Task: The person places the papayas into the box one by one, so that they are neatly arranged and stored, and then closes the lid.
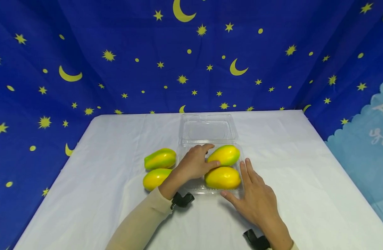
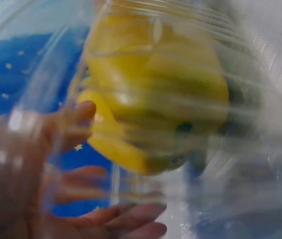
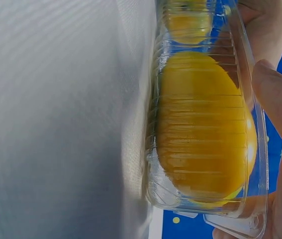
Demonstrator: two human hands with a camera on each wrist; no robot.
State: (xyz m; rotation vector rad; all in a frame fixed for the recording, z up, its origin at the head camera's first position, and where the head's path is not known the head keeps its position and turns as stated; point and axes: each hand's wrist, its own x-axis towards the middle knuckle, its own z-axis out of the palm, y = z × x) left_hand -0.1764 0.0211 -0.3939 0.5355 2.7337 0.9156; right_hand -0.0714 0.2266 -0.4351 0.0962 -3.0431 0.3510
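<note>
Two yellow-green plastic mangoes, one (image 1: 160, 158) behind the other (image 1: 155, 178), are left out on the white-clothed counter (image 1: 100, 194), just left of the box. The left hand (image 1: 194, 163) is seen inside the clear plastic clamshell box (image 1: 207, 130), fingers curled over the rear yellow-green mango (image 1: 225, 155). The front yellow mango (image 1: 223, 177) is already set in the tray. The right hand (image 1: 257, 199) is laid flat against the box's right front corner, fingers straight, gripping nothing. Roughly half is judged packed; the lid is hinged back, not closed.
</note>
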